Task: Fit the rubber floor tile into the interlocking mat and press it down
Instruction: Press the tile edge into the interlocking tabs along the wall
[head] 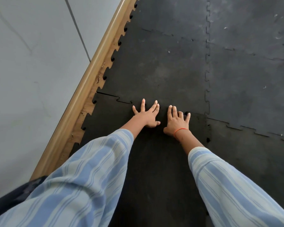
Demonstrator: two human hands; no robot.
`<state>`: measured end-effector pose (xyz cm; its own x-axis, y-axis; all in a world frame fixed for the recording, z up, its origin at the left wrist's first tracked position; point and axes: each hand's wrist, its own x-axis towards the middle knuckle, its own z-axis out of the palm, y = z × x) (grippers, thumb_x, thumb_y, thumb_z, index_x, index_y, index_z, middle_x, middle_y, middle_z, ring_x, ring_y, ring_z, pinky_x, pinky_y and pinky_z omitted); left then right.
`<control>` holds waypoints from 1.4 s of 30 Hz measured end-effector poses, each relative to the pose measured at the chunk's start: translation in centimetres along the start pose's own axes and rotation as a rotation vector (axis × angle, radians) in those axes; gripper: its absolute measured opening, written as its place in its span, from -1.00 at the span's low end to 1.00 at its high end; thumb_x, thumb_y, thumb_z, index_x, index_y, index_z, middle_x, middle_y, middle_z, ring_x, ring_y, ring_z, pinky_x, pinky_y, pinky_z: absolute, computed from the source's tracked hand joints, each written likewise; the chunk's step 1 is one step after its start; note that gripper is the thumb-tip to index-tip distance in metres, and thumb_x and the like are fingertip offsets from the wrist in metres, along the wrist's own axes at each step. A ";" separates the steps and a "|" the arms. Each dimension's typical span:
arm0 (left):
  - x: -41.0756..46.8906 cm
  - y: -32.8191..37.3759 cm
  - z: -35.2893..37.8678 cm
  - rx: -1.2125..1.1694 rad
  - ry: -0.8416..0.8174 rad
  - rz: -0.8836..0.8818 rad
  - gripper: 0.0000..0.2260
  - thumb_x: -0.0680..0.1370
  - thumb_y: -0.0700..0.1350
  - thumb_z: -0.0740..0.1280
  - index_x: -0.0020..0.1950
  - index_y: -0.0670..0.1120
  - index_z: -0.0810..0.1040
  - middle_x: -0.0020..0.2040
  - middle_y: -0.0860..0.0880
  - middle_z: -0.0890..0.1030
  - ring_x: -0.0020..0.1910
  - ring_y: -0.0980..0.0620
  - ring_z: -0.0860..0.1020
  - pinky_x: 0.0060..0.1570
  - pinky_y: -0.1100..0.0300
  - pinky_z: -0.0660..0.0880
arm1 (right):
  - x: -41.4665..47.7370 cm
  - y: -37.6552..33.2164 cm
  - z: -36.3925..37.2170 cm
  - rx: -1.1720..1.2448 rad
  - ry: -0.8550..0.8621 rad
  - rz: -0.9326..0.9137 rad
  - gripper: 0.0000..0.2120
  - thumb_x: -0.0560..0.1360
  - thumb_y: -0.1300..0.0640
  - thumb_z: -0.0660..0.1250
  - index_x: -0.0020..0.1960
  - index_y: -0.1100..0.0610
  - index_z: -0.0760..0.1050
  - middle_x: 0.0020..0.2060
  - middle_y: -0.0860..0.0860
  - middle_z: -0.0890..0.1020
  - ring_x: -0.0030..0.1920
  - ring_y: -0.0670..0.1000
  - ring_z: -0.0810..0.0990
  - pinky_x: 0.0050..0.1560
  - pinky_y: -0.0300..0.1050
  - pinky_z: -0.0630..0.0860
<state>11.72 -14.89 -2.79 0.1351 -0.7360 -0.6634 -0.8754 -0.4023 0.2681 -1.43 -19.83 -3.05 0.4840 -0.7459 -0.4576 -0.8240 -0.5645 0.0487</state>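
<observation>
Left hand (146,115) and right hand (177,120): I see both flat, fingers spread, gripping nothing, on the rubber tile (154,161). Unseated seam (115,98) lies leftward, nearer my left hand.

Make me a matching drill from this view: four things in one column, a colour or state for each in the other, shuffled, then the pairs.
Things:
1. left hand
2. right wrist
3. sleeve
4. skirting

States:
A. tan, along the wall
B. wears an orange band
C. blue and pale stripes
D. flat on the tile, fingers spread

Pairs: 1-D, 2-B, 3-C, 4-A
</observation>
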 end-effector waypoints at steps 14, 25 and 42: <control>-0.3 0.3 -0.4 0.072 -0.029 -0.035 -0.25 0.60 0.15 0.21 0.56 0.10 -0.27 0.55 0.04 -0.38 0.50 -0.22 -0.38 0.38 -0.39 -0.20 | -0.1 1.2 -0.8 0.075 0.033 -0.014 -0.06 0.40 -0.20 0.36 0.57 0.03 -0.10 0.55 -0.03 0.04 0.50 0.15 0.08 0.39 0.26 0.16; -0.3 0.6 1.0 0.070 0.032 0.017 -0.27 0.63 0.05 0.18 0.56 0.04 -0.30 0.55 0.11 -0.36 0.52 -0.15 -0.34 0.41 -0.37 -0.14 | -3.1 1.0 2.6 0.104 -0.024 -0.051 0.00 0.43 -0.14 0.33 0.55 0.10 -0.30 0.54 0.00 -0.32 0.52 0.11 -0.37 0.48 0.25 -0.20; 0.9 2.1 1.0 0.154 -0.102 0.045 -0.30 0.63 -0.18 0.14 0.56 0.08 -0.30 0.51 0.14 -0.44 0.51 -0.06 -0.38 0.40 -0.38 -0.13 | -1.3 1.6 3.4 0.235 -0.107 -0.103 0.05 0.40 -0.08 0.37 0.53 0.04 -0.36 0.51 -0.07 -0.38 0.49 0.08 -0.43 0.43 0.26 -0.32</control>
<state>9.56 -15.80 -3.54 0.0535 -0.6892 -0.7226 -0.9414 -0.2762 0.1937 -4.40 -18.59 -5.45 0.5455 -0.6399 -0.5412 -0.8236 -0.5290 -0.2046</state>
